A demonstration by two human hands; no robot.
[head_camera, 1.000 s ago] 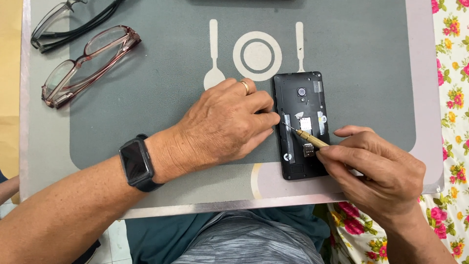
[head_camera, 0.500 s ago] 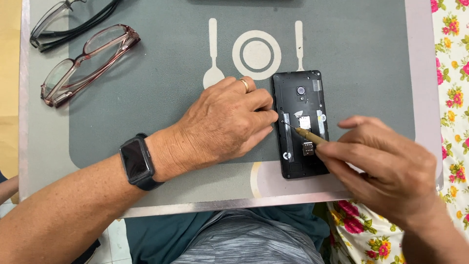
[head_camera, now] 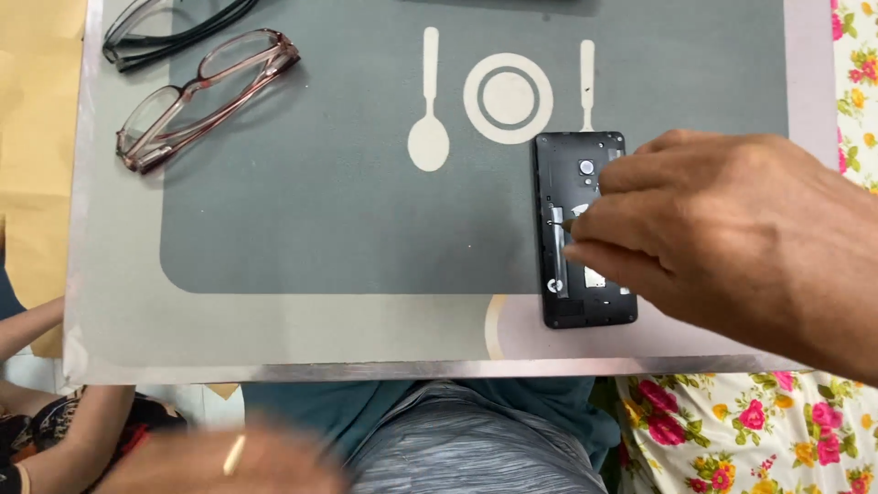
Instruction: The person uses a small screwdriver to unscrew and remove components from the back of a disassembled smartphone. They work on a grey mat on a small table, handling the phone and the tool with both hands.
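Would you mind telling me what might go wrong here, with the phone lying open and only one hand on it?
The left hand is down at the lap, off the mat, so the open phone lies unheld and may slide when pushed. The right hand pokes a thin tool into the phone's exposed insides, where a slip might scratch parts. The right hand also hides much of the phone from view.

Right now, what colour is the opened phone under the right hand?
Black. The phone with its back cover off shows best in the head view.
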